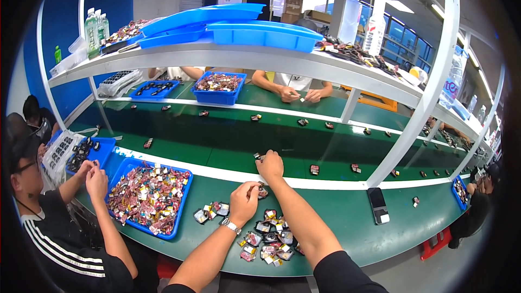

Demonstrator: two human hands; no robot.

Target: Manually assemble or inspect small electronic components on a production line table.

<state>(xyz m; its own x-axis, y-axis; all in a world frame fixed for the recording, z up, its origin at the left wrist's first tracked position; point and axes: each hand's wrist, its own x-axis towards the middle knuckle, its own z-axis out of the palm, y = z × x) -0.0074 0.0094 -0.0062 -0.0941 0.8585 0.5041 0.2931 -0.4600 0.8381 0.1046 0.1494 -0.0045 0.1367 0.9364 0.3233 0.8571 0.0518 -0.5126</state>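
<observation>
Beside left hand [244, 205], clustered electronics [269, 236]

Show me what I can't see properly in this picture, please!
All in the head view:
Left hand: curled fingers hide whether it grips the small part beside it.
Right hand: its fingers hide some of another part.
Blue bin: heaped pieces hide its bottom.
Person across the belt: the shelf hides the shoulders.
Faraway bits, right: too small to tell apart.

short black sleeves [344, 278], silver wristwatch [231, 225] on left
</observation>
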